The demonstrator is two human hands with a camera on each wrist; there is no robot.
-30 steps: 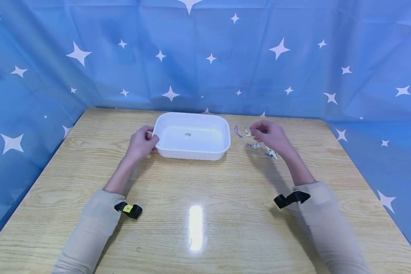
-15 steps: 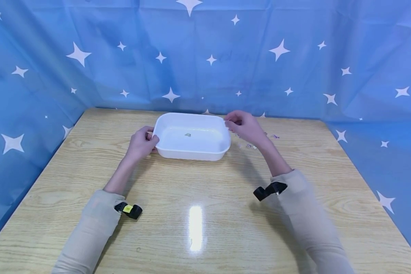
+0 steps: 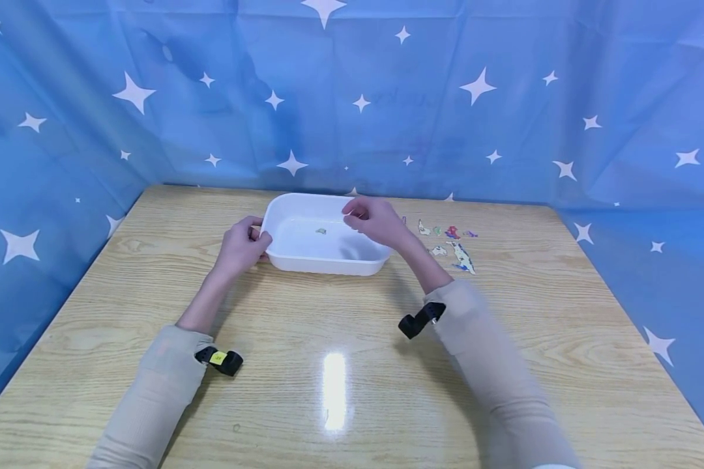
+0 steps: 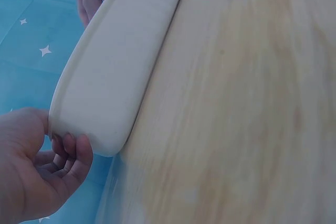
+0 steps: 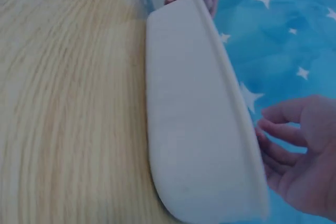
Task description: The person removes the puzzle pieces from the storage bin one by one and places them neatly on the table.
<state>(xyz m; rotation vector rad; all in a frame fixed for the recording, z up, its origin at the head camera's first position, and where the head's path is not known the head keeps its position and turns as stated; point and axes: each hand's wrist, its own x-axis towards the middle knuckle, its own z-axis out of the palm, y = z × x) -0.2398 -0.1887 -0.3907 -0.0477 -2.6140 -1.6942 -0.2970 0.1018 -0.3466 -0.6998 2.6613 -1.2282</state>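
Observation:
A white plastic tray (image 3: pixel 328 266) with rounded corners stands at the back of the wooden table. My left hand (image 3: pixel 242 246) grips its left end, thumb at the rim and fingers curled against the outer wall, as the left wrist view shows. Over the right part of the tray is my right hand (image 3: pixel 375 221), thumb and fingertips brought together. It seems to pinch a small flat piece, largely hidden by the fingers. One small pale cut-out (image 3: pixel 321 230) lies on the tray floor.
Right of the tray lie several small flat cut-outs: a cream one (image 3: pixel 424 227), a red and blue one (image 3: pixel 452 232), a purple one (image 3: pixel 470 234) and a larger cream and blue one (image 3: pixel 462 257). A blue star-patterned curtain (image 3: pixel 352 130) hangs behind the table (image 3: pixel 270 339).
My right hand has moved left from the cut-outs, past the tray's right rim, to above the tray. My left hand and the tray have stayed in place.

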